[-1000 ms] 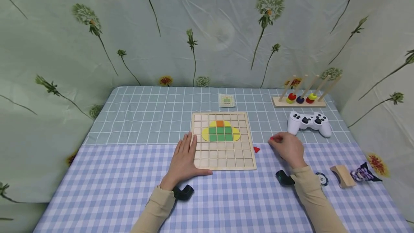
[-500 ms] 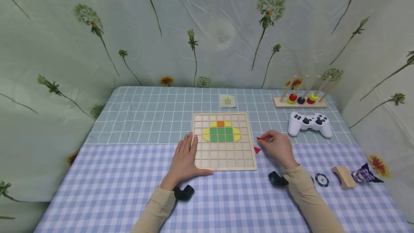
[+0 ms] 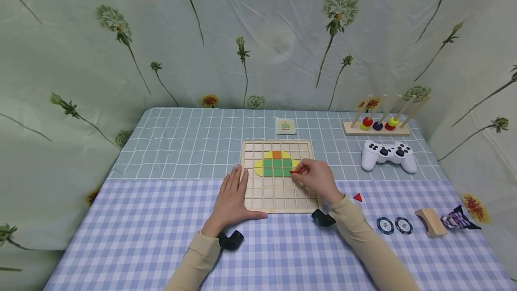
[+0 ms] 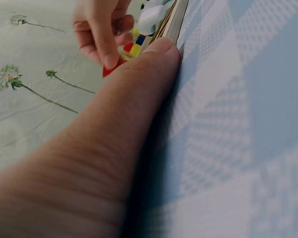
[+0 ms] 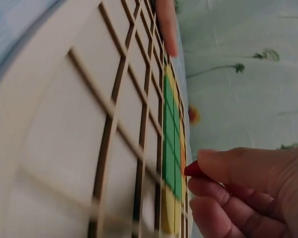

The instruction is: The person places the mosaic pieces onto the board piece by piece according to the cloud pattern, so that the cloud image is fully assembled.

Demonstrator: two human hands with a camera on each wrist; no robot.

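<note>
A wooden grid board (image 3: 258, 194) lies flat on the table, with green, yellow and orange tiles (image 3: 277, 164) set in its upper rows. My left hand (image 3: 231, 197) rests flat against the board's left edge, its thumb (image 4: 139, 89) along the near edge. My right hand (image 3: 316, 178) hovers over the board's right part and pinches a small red piece (image 3: 293, 172) just below the green tiles; the red piece (image 5: 192, 170) shows at the fingertips above the grid board (image 5: 89, 148). A second red triangle (image 3: 357, 197) lies on the cloth to the right.
A white game controller (image 3: 387, 154) and a wooden peg stand with coloured rings (image 3: 377, 124) sit at the back right. Two poker chips (image 3: 393, 225), a wooden block (image 3: 430, 221) and a dark patterned cloth (image 3: 458, 217) lie near right. A small pattern card (image 3: 284, 125) lies behind the board.
My right hand moved left from the cloth beside the controller to above the board, carrying the red piece. The left hand stayed put.
</note>
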